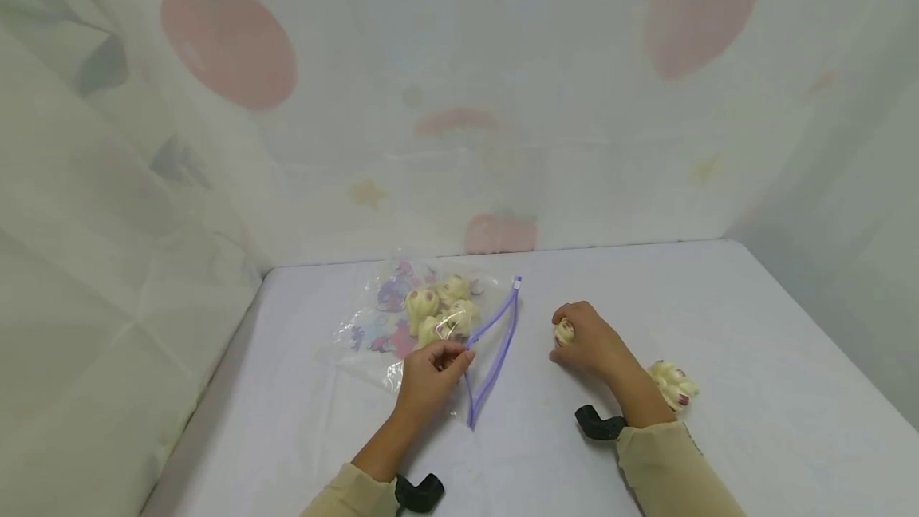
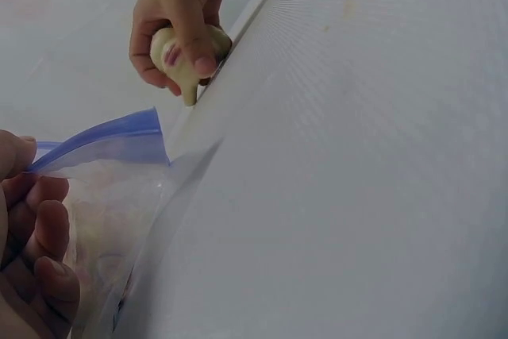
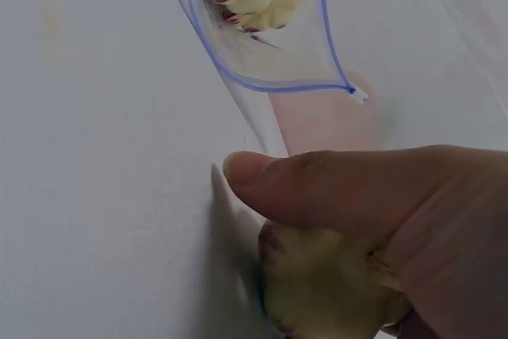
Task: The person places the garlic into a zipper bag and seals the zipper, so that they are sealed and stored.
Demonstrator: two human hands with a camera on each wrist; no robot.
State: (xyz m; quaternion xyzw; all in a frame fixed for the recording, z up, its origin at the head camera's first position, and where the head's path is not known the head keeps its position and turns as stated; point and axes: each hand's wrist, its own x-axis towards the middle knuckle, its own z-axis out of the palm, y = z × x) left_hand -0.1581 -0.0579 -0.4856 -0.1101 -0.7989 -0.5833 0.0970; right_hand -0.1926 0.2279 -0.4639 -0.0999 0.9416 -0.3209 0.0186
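Note:
My left hand [image 1: 428, 377] pinches the purple zip edge of a clear slider bag [image 1: 502, 341] between thumb and fingers. The bag lies on its side with its mouth gaping to the right. Several cream, lobed garlic bulbs [image 1: 422, 305] with purple-red marks are inside it. Right of the mouth, my right hand [image 1: 590, 341] grips another garlic bulb [image 2: 168, 49], its stem pointing down in the left wrist view. Thumb and palm cover part of this bulb [image 3: 317, 283] in the right wrist view. One more garlic bulb [image 1: 673, 385] lies beside the right forearm.
A white-covered table [image 1: 754, 325] carries everything. Its back edge meets a hanging cloth [image 1: 560, 102] printed with strawberries, and more cloth [image 1: 86, 262] hangs at the left. The bag's white slider [image 1: 517, 283] is at the far end of its mouth.

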